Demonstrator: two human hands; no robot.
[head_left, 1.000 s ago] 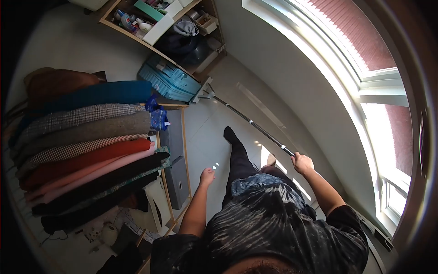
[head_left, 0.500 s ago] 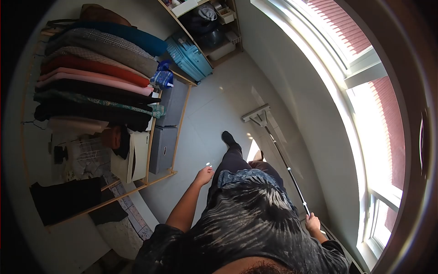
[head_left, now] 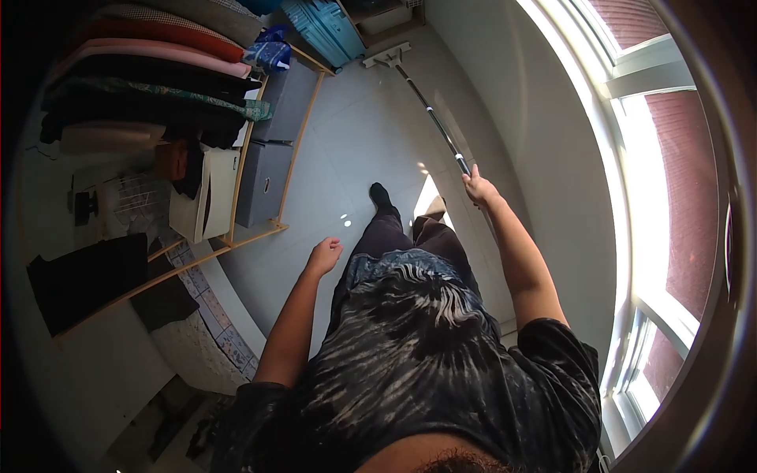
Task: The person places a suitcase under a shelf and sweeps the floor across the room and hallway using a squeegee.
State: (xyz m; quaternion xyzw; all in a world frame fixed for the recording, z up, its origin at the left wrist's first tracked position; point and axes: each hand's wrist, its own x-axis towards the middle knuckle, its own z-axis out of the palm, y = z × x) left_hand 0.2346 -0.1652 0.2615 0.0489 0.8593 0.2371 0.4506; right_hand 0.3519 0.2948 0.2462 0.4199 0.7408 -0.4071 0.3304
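Note:
My right hand (head_left: 479, 189) is closed round the dark pole of a flat mop (head_left: 430, 113), arm stretched forward. The mop's pale, wide head (head_left: 387, 55) rests on the grey tiled floor (head_left: 335, 150) at the far end, near a blue suitcase. Beside my left thigh hangs my left hand (head_left: 324, 256), its fingers loosely curled and nothing visible in it.
On the left, a wooden clothes rack (head_left: 236, 244) carries hanging garments, with grey fabric boxes (head_left: 266, 177) on its lower shelf. The light-blue suitcase (head_left: 325, 31) stands at its far end. A wall with bright windows (head_left: 670, 181) runs along the right.
My right hand has moved forward from beside my hip, pushing the mop head farther away across the floor toward the suitcase. My left hand stays low at my side.

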